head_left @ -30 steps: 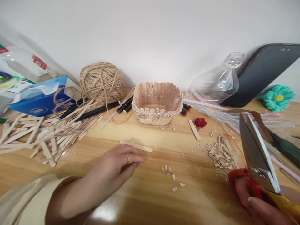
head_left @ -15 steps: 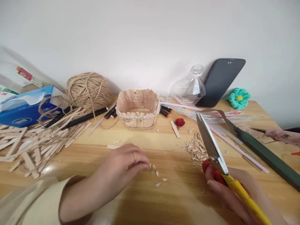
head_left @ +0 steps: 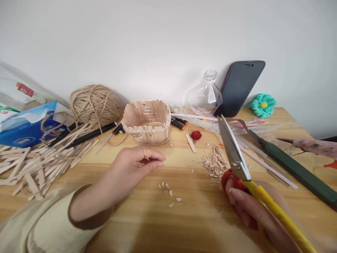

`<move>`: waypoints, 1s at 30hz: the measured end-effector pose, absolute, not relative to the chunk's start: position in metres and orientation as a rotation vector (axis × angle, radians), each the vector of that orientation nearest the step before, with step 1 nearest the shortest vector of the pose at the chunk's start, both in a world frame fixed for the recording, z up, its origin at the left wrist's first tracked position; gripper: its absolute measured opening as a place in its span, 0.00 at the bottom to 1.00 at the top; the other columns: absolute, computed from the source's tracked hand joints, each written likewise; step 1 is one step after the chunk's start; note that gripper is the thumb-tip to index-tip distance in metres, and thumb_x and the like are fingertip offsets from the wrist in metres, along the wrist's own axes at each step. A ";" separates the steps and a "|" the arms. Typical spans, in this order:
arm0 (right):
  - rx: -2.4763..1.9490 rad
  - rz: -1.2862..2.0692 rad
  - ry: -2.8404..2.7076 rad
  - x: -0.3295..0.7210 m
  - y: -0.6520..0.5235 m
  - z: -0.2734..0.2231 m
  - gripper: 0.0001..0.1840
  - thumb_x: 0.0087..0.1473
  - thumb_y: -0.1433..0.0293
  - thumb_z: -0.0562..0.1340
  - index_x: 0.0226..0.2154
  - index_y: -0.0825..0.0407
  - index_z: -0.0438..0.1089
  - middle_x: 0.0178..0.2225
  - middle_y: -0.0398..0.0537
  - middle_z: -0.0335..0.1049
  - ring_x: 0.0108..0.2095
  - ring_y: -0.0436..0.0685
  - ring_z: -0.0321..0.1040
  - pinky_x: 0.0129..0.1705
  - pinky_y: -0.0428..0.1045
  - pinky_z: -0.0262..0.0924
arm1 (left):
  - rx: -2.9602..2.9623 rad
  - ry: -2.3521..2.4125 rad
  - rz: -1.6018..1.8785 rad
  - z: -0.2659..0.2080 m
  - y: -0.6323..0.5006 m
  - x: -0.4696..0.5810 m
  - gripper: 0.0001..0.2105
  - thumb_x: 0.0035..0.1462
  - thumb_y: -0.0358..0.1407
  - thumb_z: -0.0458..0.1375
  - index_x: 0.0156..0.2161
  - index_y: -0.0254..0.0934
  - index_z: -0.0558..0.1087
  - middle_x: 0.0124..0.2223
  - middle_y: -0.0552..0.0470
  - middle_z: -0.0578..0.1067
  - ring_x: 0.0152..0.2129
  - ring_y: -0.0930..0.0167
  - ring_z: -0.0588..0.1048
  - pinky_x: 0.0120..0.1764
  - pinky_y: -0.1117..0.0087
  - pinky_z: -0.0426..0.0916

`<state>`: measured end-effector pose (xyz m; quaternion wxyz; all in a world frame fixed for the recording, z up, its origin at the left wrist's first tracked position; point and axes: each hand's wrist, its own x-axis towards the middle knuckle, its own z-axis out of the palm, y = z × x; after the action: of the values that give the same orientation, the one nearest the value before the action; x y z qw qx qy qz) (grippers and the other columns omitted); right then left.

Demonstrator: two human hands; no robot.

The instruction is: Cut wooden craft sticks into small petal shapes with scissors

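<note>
My left hand (head_left: 139,161) hovers low over the wooden table, fingers stretched forward and thumb close beneath them; nothing shows between the tips. Just in front of it lie several small pale wood chips (head_left: 170,193) with curved edges. In my right hand (head_left: 252,203) are scissors (head_left: 234,151) with red and yellow handles, their blades pointing up and nearly together. A heap of wood scraps (head_left: 214,161) lies behind the scissors to their left. Beyond my left hand stands a small basket (head_left: 147,123) of craft sticks with a silvery trim.
A twine ball (head_left: 94,103), a blue tissue pack (head_left: 31,124) and loose craft sticks (head_left: 34,172) lie left. At back right are a clear bottle top (head_left: 205,93), a phone (head_left: 240,88) and a green flower (head_left: 263,105). A red rose (head_left: 196,135) sits near a short stick (head_left: 191,143).
My left hand has drawn back from the wood chips and moved up towards the basket. My right hand still holds the scissors. The whole view has shifted slightly.
</note>
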<state>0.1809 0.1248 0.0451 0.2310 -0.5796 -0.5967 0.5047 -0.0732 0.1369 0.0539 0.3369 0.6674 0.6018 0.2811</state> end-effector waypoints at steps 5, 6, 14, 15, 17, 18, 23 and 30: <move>-1.555 1.341 -1.680 0.182 0.125 0.044 0.25 0.51 0.48 0.54 0.17 0.49 0.53 0.15 0.39 0.54 0.15 0.47 0.47 0.13 0.44 0.39 | 2.065 1.659 0.757 0.054 0.140 -0.087 0.07 0.56 0.32 0.55 0.35 0.37 0.76 0.33 0.53 0.80 0.28 0.72 0.76 0.35 0.72 0.70; -1.554 1.325 -1.688 0.182 0.126 0.043 0.25 0.52 0.48 0.53 0.18 0.49 0.54 0.16 0.39 0.55 0.15 0.47 0.47 0.12 0.44 0.39 | 2.167 1.655 0.751 0.054 0.141 -0.088 0.08 0.56 0.31 0.54 0.36 0.36 0.76 0.34 0.52 0.80 0.29 0.72 0.76 0.36 0.72 0.70; -1.505 1.317 -1.857 0.190 0.128 0.039 0.23 0.56 0.53 0.51 0.18 0.49 0.54 0.13 0.36 0.52 0.14 0.47 0.49 0.16 0.45 0.46 | 2.563 1.458 0.632 0.049 0.145 -0.079 0.10 0.59 0.28 0.49 0.35 0.31 0.74 0.33 0.47 0.78 0.30 0.69 0.75 0.35 0.71 0.69; -1.503 1.319 -1.841 0.190 0.128 0.039 0.23 0.56 0.53 0.51 0.18 0.49 0.53 0.13 0.35 0.51 0.14 0.47 0.48 0.16 0.45 0.45 | 2.576 1.431 0.608 0.048 0.146 -0.077 0.11 0.60 0.27 0.48 0.35 0.31 0.74 0.33 0.47 0.78 0.31 0.69 0.75 0.36 0.70 0.69; -1.497 1.327 -1.814 0.188 0.128 0.041 0.23 0.55 0.54 0.51 0.17 0.49 0.51 0.13 0.35 0.50 0.14 0.47 0.47 0.17 0.45 0.44 | 2.606 1.360 0.531 0.047 0.148 -0.071 0.11 0.59 0.26 0.47 0.37 0.32 0.73 0.35 0.48 0.78 0.32 0.69 0.74 0.37 0.69 0.69; -1.507 1.324 -1.811 0.188 0.128 0.042 0.22 0.55 0.54 0.51 0.17 0.49 0.51 0.13 0.35 0.50 0.15 0.47 0.48 0.17 0.45 0.44 | 2.628 1.323 0.468 0.046 0.149 -0.068 0.12 0.59 0.25 0.46 0.38 0.33 0.73 0.36 0.48 0.77 0.33 0.68 0.74 0.37 0.68 0.69; -1.501 1.347 -1.838 0.189 0.129 0.039 0.21 0.55 0.57 0.51 0.17 0.49 0.51 0.14 0.36 0.51 0.15 0.47 0.48 0.18 0.46 0.44 | 2.784 1.197 -0.035 0.044 0.151 -0.043 0.15 0.57 0.25 0.49 0.47 0.42 0.69 0.37 0.50 0.73 0.34 0.66 0.70 0.28 0.71 0.66; -1.558 1.336 -1.805 0.186 0.129 0.044 0.19 0.52 0.59 0.52 0.16 0.48 0.48 0.15 0.37 0.48 0.17 0.49 0.48 0.19 0.46 0.44 | 2.891 1.147 -0.142 0.040 0.143 -0.033 0.10 0.59 0.31 0.54 0.46 0.41 0.69 0.36 0.51 0.71 0.34 0.67 0.69 0.21 0.74 0.61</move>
<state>0.1857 0.1295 0.0441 0.2030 -0.5581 -0.6468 0.4786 -0.0326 0.1429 0.0396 0.0140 0.9285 0.3682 -0.0457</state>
